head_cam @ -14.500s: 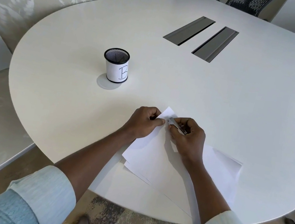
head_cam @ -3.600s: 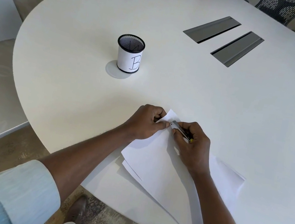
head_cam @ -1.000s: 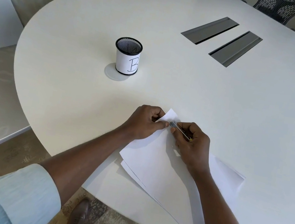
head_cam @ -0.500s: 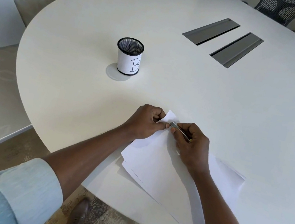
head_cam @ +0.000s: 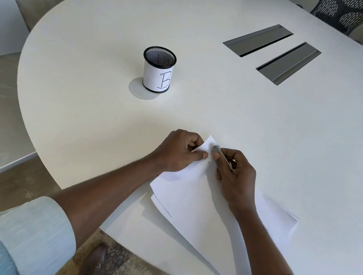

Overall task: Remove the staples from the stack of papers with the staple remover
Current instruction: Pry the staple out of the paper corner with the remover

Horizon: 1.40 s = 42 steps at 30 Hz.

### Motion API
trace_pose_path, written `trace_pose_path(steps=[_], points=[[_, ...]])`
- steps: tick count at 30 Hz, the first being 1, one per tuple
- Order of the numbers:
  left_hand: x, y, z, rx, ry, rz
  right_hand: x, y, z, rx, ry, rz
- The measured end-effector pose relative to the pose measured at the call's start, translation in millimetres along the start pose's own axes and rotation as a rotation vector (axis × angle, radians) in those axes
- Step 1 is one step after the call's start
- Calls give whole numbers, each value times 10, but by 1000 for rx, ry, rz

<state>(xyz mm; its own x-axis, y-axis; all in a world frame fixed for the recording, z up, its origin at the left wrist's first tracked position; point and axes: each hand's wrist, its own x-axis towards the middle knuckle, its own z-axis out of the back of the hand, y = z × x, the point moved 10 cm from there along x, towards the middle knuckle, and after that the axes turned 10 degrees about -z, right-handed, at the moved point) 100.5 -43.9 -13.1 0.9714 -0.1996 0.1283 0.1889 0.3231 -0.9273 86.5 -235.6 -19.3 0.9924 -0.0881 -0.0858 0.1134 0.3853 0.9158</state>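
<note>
A stack of white papers lies fanned on the near part of the white table, its far corner raised. My left hand pinches that corner between thumb and fingers. My right hand grips a slim metal staple remover, whose tip touches the paper corner right beside my left thumb. No staple can be made out at this size.
A black mesh pen cup with a white label marked "B" stands on the table to the far left of the hands. Two grey cable hatches are set into the table farther back. A mesh office chair is at the far edge.
The hands stay at the paper corner. The remover's tip has shifted slightly up along the corner; the view has drifted a little.
</note>
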Motion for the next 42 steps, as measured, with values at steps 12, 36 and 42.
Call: trace_pose_path(steps=[12,36,42], points=[[-19,13,49,-3,-31,32,145,-16,55,269,137,-152],[9,73,25,-69,-34,56,-107,-6,17,231,-20,-60],[-3,48,34,-76,-31,41,-142,49,-5,173,-18,-25]])
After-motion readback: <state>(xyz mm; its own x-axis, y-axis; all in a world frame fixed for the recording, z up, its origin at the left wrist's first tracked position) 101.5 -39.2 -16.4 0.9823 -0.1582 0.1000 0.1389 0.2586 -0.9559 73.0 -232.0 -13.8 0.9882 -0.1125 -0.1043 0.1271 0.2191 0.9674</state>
